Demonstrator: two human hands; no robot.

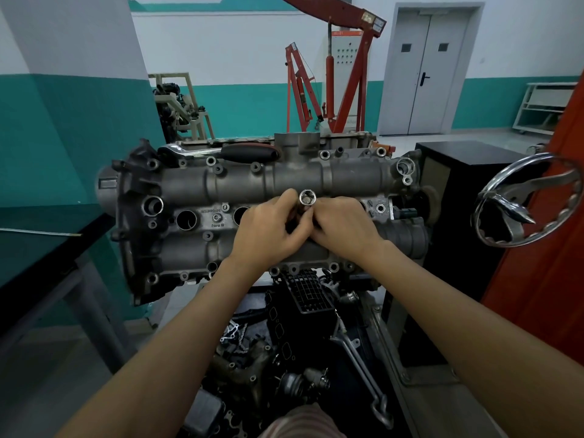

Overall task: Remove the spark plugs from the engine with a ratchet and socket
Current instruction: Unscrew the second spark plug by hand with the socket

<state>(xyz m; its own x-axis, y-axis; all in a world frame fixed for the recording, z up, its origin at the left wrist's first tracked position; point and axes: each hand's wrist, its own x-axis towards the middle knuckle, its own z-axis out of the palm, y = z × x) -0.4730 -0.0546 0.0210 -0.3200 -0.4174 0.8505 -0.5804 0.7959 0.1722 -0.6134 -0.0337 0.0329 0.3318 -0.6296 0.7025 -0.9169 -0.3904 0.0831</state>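
Over the middle of the engine: your two hands meet above the row of plug wells, between the two cam housings of the engine [252, 197].
Socket: the chrome socket [307, 199] stands upright between your hands, its open square end facing up at you; its lower part is hidden by your fingers.
Left grip: your left hand [268, 229] curls round the socket from the left, thumb up against its side, pinching it.
Right grip: your right hand [343, 226] curls in from the right, fingertips pressed on the socket just below its rim.
Ratchet: the ratchet [218, 151] lies on the far edge of the engine, chrome head to the left, black and red handle to the right, well apart from your hands.
Plug wells: two open round wells [187, 219] show left of your left hand; no plug can be made out in them.
To your left: a dark surface [47, 248] with a thin metal rod lying on it.
To your right: a chrome handwheel [524, 200] beside a black cabinet [458, 197].
Behind the engine: a red engine hoist [344, 74] and a grey double door [426, 67].
Below the engine: dark loose engine parts and a wrench [363, 368].
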